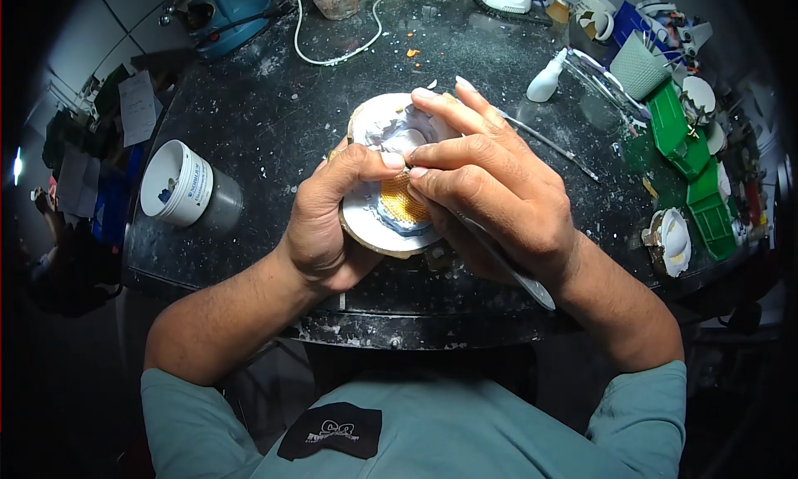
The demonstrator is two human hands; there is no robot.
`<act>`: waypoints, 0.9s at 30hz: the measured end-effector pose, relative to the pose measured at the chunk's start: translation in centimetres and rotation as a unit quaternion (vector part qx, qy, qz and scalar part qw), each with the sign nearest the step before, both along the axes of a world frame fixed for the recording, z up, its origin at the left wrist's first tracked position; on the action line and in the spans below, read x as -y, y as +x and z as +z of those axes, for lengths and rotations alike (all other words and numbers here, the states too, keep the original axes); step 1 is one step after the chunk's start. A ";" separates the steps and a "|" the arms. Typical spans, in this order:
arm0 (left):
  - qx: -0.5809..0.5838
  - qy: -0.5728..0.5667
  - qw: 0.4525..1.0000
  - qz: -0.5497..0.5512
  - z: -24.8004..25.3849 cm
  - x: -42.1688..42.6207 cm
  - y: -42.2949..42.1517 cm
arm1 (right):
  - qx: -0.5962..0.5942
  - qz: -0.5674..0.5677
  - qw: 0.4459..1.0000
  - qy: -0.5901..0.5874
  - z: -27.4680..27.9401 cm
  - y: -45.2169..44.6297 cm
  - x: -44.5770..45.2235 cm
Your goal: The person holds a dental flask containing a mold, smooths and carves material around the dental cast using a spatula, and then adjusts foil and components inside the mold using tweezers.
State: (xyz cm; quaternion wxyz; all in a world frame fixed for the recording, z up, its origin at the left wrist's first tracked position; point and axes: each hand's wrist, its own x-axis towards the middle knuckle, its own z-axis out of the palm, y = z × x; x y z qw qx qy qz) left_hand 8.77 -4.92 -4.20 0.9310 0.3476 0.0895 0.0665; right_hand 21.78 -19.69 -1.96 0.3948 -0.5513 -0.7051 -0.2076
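Note:
A round white plaster dental cast (361,215) is in my left hand (326,209), whose fingers wrap its left side while the thumb presses on its middle. On the cast lies a yellow, mesh-textured wax sheet (401,203) with grey material around it. My right hand (507,180) is closed over the cast's right side, its fingertips meeting my left thumb at the upper edge of the mesh. A metal wax spatula (519,281) is held in my right hand, its broad end sticking out below the palm. What lies between the fingertips is too small to make out.
A white tub (189,188) stands at left on the dark table (258,105). A dropper bottle (546,78), a thin metal tool (561,150), green trays (677,134) and another plaster piece (670,239) lie to the right. A white cable (298,30) runs along the back.

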 end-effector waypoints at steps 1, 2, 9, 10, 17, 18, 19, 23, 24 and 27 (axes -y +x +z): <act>0.000 0.000 1.000 0.001 0.0 0.0 0.0 | 0.001 0.000 1.000 -0.001 0.0 0.0 0.0; -0.002 -0.001 1.000 0.002 0.0 0.0 0.0 | 0.001 -0.001 1.000 -0.001 -0.1 0.1 0.0; 0.009 -0.019 1.000 -0.015 -0.1 0.0 0.1 | -0.003 -0.005 1.000 0.009 -0.4 0.1 -0.2; 0.009 -0.020 1.000 -0.014 -0.1 0.0 0.1 | -0.002 -0.008 1.000 0.010 -0.5 0.0 -0.2; 0.010 -0.030 0.999 -0.005 0.7 0.2 0.0 | -0.029 0.044 0.998 0.013 -0.4 1.1 0.0; 0.012 -0.004 1.000 -0.007 0.6 0.1 -0.1 | -0.026 0.043 0.999 0.014 -0.4 1.2 0.1; 0.012 0.022 1.000 -0.008 0.5 0.0 -0.1 | -0.022 0.042 0.999 0.015 -0.5 1.2 0.1; 0.015 0.057 0.998 0.001 0.4 0.0 -0.3 | -0.023 0.049 0.998 0.011 -0.4 0.9 -0.1; 0.012 0.052 0.999 0.005 0.4 0.0 -0.3 | -0.018 0.045 0.999 0.008 -0.2 0.9 -0.1; 0.007 0.042 0.999 0.018 0.5 0.2 -0.3 | -0.008 0.035 0.999 0.000 0.0 0.7 0.0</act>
